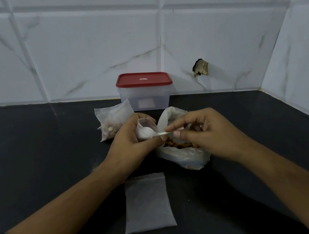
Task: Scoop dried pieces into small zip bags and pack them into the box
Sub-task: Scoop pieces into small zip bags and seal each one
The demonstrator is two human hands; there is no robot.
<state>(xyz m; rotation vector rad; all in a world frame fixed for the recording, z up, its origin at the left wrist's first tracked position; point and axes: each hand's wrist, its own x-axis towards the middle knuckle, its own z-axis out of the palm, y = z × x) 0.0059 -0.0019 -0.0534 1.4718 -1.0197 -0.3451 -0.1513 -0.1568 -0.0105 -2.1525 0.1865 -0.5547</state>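
Watching remotely, we're sitting maybe halfway imo: left hand (126, 143) is gripping a small zip bag (146, 122), right hand (202, 129) is pinching the spoon (145, 133) at its mouth above the dried pieces (179, 145), one filled bag (111, 122) is lying by the lidded box (146, 99), nothing packed afaict, and an empty bag (146, 204) is waiting.

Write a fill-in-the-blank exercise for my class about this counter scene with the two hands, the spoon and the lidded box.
1. The clear plastic box by the tiled wall has a ____ lid.
2. The right hand pinches the white plastic spoon by its ____.
3. The left hand holds a small clear zip bag with its mouth ____.
Missing words: red; handle; open.
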